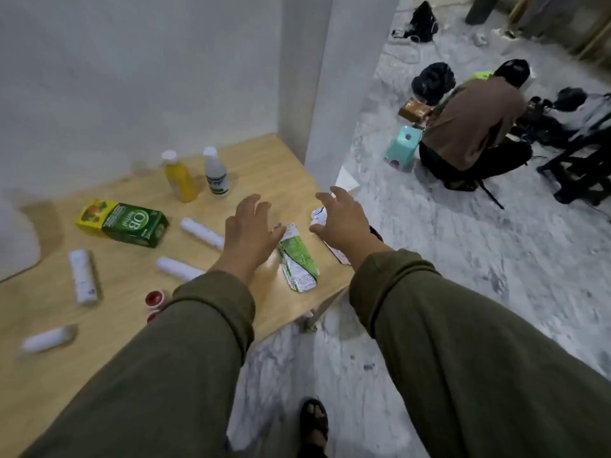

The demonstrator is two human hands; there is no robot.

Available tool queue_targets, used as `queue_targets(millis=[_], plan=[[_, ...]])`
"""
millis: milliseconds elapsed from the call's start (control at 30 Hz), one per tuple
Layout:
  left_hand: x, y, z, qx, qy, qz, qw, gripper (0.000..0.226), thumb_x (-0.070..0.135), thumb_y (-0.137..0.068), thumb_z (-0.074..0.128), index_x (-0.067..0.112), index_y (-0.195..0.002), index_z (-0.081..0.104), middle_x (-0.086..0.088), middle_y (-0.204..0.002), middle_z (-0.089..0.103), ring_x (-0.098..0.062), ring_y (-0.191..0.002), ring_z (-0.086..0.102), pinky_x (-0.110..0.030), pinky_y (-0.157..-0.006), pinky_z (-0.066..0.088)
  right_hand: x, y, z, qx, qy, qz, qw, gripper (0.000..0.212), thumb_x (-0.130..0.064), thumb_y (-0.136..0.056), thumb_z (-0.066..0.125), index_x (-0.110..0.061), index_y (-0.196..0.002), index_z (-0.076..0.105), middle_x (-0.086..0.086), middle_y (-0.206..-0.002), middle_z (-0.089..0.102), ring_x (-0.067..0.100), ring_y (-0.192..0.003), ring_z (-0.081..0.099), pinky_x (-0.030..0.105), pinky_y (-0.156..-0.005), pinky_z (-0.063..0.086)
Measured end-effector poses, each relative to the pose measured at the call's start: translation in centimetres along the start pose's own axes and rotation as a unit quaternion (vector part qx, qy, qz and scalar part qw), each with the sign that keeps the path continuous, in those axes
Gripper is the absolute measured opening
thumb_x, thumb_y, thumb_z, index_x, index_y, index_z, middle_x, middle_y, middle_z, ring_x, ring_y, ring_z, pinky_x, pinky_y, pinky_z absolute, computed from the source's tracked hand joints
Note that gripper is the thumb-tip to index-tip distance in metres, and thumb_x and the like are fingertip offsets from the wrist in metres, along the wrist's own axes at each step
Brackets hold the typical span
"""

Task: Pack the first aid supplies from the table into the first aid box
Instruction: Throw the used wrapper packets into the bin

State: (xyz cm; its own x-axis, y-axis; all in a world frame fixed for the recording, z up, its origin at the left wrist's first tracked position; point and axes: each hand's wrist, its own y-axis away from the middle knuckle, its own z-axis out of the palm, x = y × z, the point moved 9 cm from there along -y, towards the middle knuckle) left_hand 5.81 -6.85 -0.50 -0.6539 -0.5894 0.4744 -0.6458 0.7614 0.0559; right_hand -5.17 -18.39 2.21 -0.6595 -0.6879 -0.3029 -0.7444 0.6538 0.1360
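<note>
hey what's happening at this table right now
A person in olive sleeves reaches both open hands over a wooden table. The left hand and right hand hover either side of a green and white sachet, neither holding anything. Two bottles, a green box, several white rolls and a small red-capped pot still lie loose. No first aid box is clearly visible, so packing looks barely begun.

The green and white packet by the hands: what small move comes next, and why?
Probably lower the left hand to close on the green and white packet. Its open fingertips already hover at the packet's top edge, and neither it nor the right hand holds anything.
</note>
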Motion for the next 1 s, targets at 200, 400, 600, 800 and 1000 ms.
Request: queue_targets(millis=[200,400,600,800,1000], plan=[[-2.7,-0.6,4.2,-0.004,0.021,-0.092,0.996,0.076,0.051,-0.081,0.063,0.016,-0.142,0.034,-0.004,-0.154,0.023,-0.022,-0.142,0.019,-0.041,-0.109,0.026,2.1,-3.5,3.0,-0.050,0.031,-0.048,0.997,0.069,-0.030,-0.082,0.069,-0.021,-0.141,0.034,0.010,-0.153,0.023,0.027,-0.141,0.024,0.041,-0.111,0.025],[-3.0,-1.4,5.5,-0.003,0.036,-0.101,0.994,0.075,0.054,-0.067,0.074,0.020,-0.131,0.053,-0.002,-0.143,0.042,-0.022,-0.133,0.032,-0.039,-0.107,0.031,4.0,-5.6,4.6,-0.079,0.030,-0.050,0.995,0.081,-0.039,-0.072,0.077,-0.023,-0.140,0.037,0.010,-0.133,0.040,0.029,-0.127,0.038,0.042,-0.102,0.036],[-2.9,-1.6,4.9,0.025,0.081,-0.137,0.987,0.060,0.042,-0.063,0.082,0.020,-0.114,0.061,-0.003,-0.123,0.052,-0.026,-0.120,0.040,-0.039,-0.099,0.038,5.2,-6.4,5.4,-0.101,-0.045,-0.028,0.993,0.087,-0.039,-0.067,0.081,-0.018,-0.139,0.039,0.014,-0.129,0.043,0.032,-0.125,0.040,0.039,-0.100,0.039],[-2.1,-1.7,5.1,0.004,0.150,-0.145,0.978,0.047,0.026,-0.068,0.082,0.021,-0.101,0.049,-0.007,-0.111,0.061,-0.026,-0.107,0.052,-0.035,-0.082,0.042,6.2,-6.7,5.2,-0.084,-0.120,0.018,0.989,0.046,-0.026,-0.071,0.080,-0.006,-0.109,0.064,0.015,-0.114,0.063,0.030,-0.108,0.058,0.033,-0.089,0.046],[0.1,-3.5,4.3,-0.002,0.178,-0.123,0.976,0.023,0.026,-0.082,0.071,0.016,-0.102,0.066,-0.006,-0.106,0.069,-0.023,-0.102,0.058,-0.023,-0.076,0.034,8.3,-6.3,2.3,-0.041,-0.160,0.061,0.984,0.019,-0.021,-0.080,0.069,-0.002,-0.082,0.070,0.009,-0.075,0.059,0.022,-0.076,0.053,0.026,-0.058,0.036]])
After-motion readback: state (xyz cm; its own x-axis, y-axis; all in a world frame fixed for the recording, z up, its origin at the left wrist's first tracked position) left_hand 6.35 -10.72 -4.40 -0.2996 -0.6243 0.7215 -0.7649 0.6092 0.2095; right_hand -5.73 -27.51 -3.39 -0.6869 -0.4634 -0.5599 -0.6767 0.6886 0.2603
